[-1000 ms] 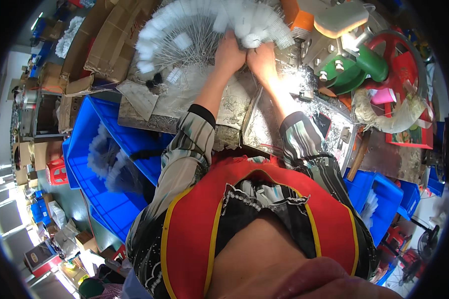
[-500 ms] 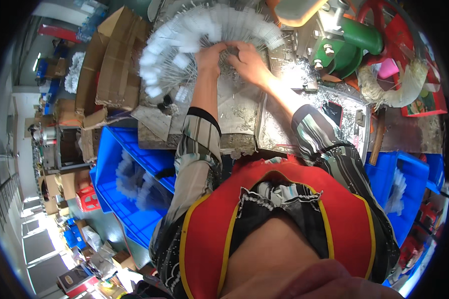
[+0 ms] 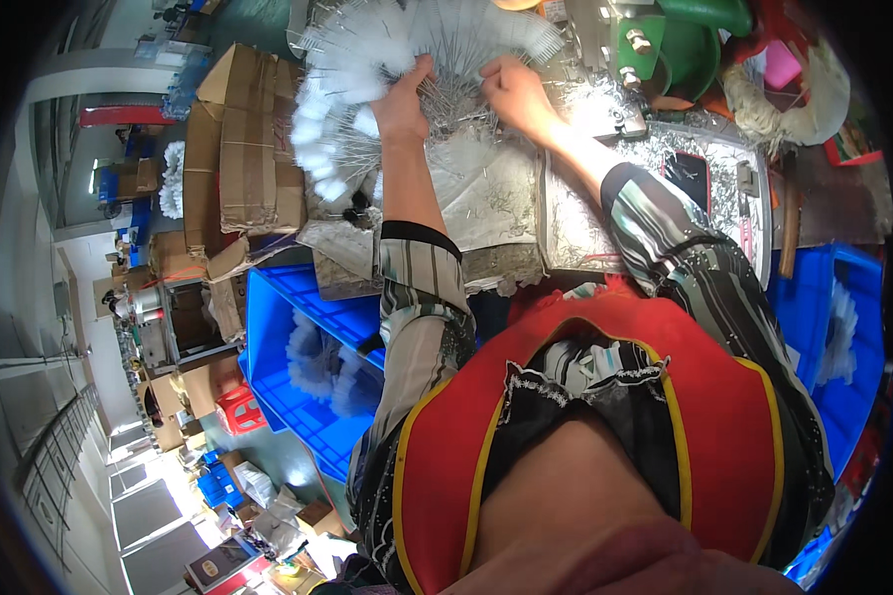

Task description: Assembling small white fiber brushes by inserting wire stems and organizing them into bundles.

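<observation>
A wide fan of small wire brushes (image 3: 332, 74), with white bristle heads outward and thin metal stems inward, lies on the bench before me. My left hand (image 3: 404, 107) is closed among the stems on the left of the fan, its thumb up, with some brush stems in its grip. Apart from it, my right hand (image 3: 519, 97) is at the right side of the stems. Its fingers are bent and pinched together; whatever is between them is too small to make out.
Right of the fan stands a green machine (image 3: 670, 50) with bolts. A dark phone (image 3: 687, 178) lies on a metal tray strewn with wire bits. Blue crates (image 3: 273, 327) holding white brushes flank me below bench height. Cardboard boxes (image 3: 258, 149) stand at the left.
My hands, which were together over the stems, have come apart, the right one moving rightward. The whole view has shifted, with the bench now higher and further right.
</observation>
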Available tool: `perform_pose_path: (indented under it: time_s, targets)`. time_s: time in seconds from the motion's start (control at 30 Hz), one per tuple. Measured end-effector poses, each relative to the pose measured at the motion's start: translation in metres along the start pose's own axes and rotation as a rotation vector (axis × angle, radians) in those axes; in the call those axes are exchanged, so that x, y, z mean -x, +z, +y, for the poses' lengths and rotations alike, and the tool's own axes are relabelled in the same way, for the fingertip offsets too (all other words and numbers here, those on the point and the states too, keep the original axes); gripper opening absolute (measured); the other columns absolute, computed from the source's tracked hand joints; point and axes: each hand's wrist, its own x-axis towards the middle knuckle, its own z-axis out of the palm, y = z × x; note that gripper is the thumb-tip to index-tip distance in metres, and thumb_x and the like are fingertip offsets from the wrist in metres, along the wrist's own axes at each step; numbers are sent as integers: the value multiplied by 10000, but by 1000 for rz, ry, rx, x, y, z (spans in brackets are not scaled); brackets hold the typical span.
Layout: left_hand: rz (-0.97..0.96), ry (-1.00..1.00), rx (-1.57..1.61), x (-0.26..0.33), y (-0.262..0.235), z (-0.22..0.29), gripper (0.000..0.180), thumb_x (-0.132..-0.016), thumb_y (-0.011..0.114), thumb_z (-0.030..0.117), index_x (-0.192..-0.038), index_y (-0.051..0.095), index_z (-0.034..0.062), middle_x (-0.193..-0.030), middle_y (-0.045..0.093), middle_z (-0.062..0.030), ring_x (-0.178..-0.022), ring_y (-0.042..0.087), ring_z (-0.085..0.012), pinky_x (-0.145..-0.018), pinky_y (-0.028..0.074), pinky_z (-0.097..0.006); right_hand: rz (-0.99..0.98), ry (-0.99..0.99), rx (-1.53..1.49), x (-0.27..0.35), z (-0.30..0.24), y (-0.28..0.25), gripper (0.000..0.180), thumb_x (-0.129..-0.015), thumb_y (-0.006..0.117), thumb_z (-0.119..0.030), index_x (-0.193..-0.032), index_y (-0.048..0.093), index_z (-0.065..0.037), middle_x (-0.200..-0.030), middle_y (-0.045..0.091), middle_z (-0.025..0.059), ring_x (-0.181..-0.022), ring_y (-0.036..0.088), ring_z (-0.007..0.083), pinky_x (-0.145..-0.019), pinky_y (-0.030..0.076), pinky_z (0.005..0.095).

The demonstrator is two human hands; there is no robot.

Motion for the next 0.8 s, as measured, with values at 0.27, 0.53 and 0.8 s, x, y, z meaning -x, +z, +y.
perform_pose_path:
  time_s: [0.27,0.53,0.8]
  targets:
    - [-31,-109,-208,3,-9,-41,399,-620,651,-43,-990,504,-21,-909,574,-116,-796,559,-216,-658,469,-318,-359,542,-62,-8,-11,-9,222,-711,479,-158,-734,580,39,-788,581,242,-765,593,316,-680,461,386]
    - [138,226,229,1,-4,-1,330,-606,583,-108,-907,476,-28,-756,528,-104,-530,517,-222,-507,443,-338,-264,127,556,17,-17,-6,281,-753,463,-201,-765,567,59,-811,556,267,-774,555,394,-711,445,432]
    - [-56,46,-89,21,-1,-18,328,-587,669,-39,-881,528,-1,-808,558,-76,-709,531,-174,-660,424,-298,52,443,-127,-15,49,27,276,-679,577,-194,-845,591,25,-870,589,200,-783,572,288,-688,443,352]
